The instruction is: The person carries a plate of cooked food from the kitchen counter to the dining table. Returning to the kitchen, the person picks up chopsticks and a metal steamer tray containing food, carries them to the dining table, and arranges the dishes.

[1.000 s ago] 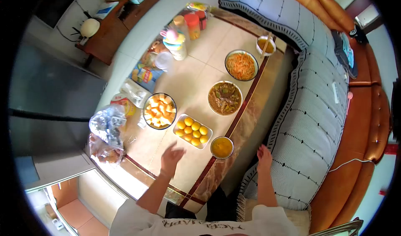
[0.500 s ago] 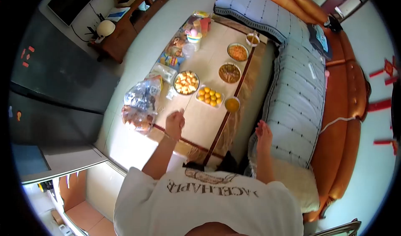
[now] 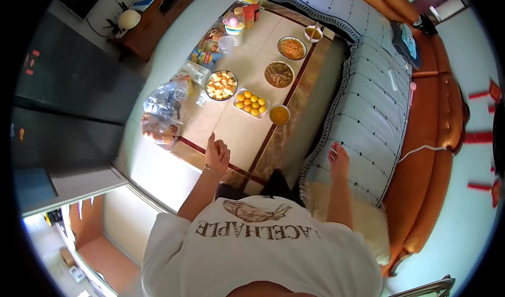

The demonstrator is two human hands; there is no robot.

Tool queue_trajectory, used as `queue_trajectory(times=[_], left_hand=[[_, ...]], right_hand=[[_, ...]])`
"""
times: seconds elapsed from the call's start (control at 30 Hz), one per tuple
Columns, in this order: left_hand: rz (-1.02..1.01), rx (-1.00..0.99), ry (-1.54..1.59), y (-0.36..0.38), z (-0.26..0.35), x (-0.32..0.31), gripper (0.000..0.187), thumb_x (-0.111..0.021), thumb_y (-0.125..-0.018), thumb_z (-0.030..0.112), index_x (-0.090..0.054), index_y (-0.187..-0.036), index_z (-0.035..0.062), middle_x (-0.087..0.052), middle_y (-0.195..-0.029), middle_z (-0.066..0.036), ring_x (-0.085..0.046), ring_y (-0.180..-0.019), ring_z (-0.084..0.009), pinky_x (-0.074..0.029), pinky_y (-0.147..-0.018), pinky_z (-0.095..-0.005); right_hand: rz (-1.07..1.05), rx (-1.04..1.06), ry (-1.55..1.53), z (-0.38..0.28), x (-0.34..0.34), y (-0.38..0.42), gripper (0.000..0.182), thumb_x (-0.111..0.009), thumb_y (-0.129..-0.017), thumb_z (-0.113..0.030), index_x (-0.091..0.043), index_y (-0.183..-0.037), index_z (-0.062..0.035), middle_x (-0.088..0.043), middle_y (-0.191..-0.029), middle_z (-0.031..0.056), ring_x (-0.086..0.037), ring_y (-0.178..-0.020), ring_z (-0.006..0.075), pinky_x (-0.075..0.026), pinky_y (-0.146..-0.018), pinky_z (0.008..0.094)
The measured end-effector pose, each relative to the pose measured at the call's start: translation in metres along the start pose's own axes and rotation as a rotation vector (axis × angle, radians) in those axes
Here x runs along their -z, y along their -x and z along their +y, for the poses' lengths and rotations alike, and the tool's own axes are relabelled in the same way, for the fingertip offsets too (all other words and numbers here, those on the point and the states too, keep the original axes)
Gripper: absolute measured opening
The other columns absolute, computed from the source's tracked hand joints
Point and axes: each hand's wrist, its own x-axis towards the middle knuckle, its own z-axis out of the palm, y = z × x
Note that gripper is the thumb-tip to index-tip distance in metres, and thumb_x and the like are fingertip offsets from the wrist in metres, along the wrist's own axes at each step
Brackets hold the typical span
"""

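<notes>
left hand (image 3: 216, 153): loosely curled, empty, over the coffee table's (image 3: 239, 134) near edge. right hand (image 3: 339, 160): fingers spread flat on the sofa cushion (image 3: 368, 118). small bowl of orange soup (image 3: 279, 114): at the table's sofa-side edge.

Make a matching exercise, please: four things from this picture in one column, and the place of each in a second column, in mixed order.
Things:
1. left hand
2. right hand
3. tray of yellow fruit
4. plastic bag

Places:
A. on the grey sofa cover
B. between a bowl of cut fruit and a small bowl of orange soup
C. over the near end of the table
D. at the table's left edge

Pairs: 1-C, 2-A, 3-B, 4-D
</notes>
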Motion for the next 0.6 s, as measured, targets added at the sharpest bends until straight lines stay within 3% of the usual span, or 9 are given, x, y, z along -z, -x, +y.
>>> queue_trajectory(times=[0.23, 0.33, 0.43, 0.6], left_hand=[[0.098, 0.033, 0.069, 0.022, -0.055, -0.068, 0.049, -0.039, -0.084, 0.044, -0.033, -0.048, 0.01, -0.022, -0.039, 0.0, -0.02, -0.031, -0.0102, -0.015, -0.028, -0.0227], [0.072, -0.002, 0.083, 0.04, -0.052, -0.073, 0.049, -0.038, -0.084, 0.044, -0.034, -0.049, 0.0097, -0.024, -0.04, 0.0, -0.021, -0.032, -0.01, -0.016, -0.028, -0.0229], [0.033, -0.03, 0.094, 0.05, -0.056, -0.068, 0.048, -0.038, -0.084, 0.043, -0.036, -0.05, 0.0092, -0.025, -0.04, 0.0, -0.022, -0.032, -0.0099, -0.017, -0.029, -0.0228], [0.038, 0.001, 0.161, 0.088, -0.074, -0.028, 0.047, -0.039, -0.082, 0.044, -0.041, -0.052, 0.0081, -0.025, -0.04, 0.0, -0.025, -0.033, -0.0128, -0.021, -0.032, -0.0227]], right_hand=[[-0.05, 0.071, 0.171, -0.053, 0.045, -0.082, 0.017, -0.055, -0.081, -0.016, -0.056, -0.09, -0.0017, -0.055, -0.08, 0.0032, -0.05, -0.07, 0.0097, -0.042, -0.065, 0.0201], [0.091, -0.036, 0.243, -0.053, 0.077, -0.068, 0.014, -0.058, -0.079, -0.014, -0.055, -0.08, -0.0007, -0.052, -0.071, 0.0024, -0.048, -0.064, 0.0087, -0.042, -0.058, 0.0187], [0.144, -0.08, 0.355, -0.05, 0.102, -0.071, 0.018, -0.059, -0.079, -0.018, -0.052, -0.073, -0.0023, -0.048, -0.065, 0.0013, -0.043, -0.056, 0.0088, -0.04, -0.053, 0.0188], [0.049, -0.061, 0.399, -0.056, 0.09, -0.061, 0.024, -0.058, -0.08, -0.023, -0.05, -0.068, -0.0032, -0.044, -0.058, 0.001, -0.039, -0.05, 0.0091, -0.038, -0.049, 0.0191]])
